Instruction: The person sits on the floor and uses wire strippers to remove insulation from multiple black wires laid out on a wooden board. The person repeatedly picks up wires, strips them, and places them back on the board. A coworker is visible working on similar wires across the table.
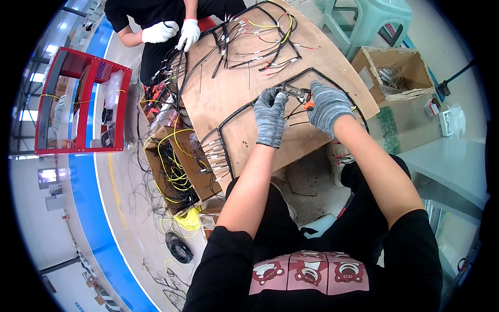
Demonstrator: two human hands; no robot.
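Observation:
My right hand (328,108), in a grey knit glove, is closed round a metal wire-stripping plier (297,93) with orange on its handles. The plier's jaws point left and meet the fingertips of my left hand (270,115). That hand, gloved the same way, is pinched on what looks like a black wire, mostly hidden by the fingers. Passing behind both hands, a black-wrapped wire harness (236,113) bends across the wooden board (312,141). Several white-tagged wire ends (214,156) fan out from its left branch.
Across the board sits a person whose white-gloved hands (174,34) are near another harness (223,44). An open carton (394,73) and green plastic stool (364,23) stand at right. Boxes of yellow and black wire (171,171) crowd the left side, beyond them a red shelf (86,104).

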